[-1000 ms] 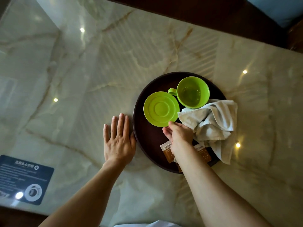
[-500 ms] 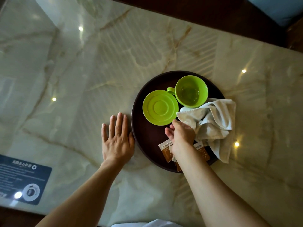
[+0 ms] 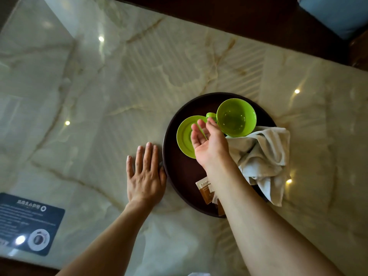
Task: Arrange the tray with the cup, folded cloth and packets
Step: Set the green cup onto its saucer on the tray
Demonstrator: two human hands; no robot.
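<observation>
Round dark tray (image 3: 171,176) sat toward table's (image 3: 119,86) right half. On tray: green cup (image 3: 236,117) at far side, green saucer (image 3: 184,136) beside it, crumpled cloth (image 3: 262,156) overhanging right rim, brown packets (image 3: 205,192) at near rim, print illegible, partly hidden by right forearm. Right hand (image 3: 209,142) hovered over saucer, fingers loosely apart, holding nothing. Left hand (image 3: 146,174) lay flat on table, fingers straight, touching tray's left rim. Blue printed card (image 3: 29,222) at table's near-left corner, text unreadable.

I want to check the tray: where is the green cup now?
In the head view, the green cup stands at the tray's far side, right of the saucer.
</observation>
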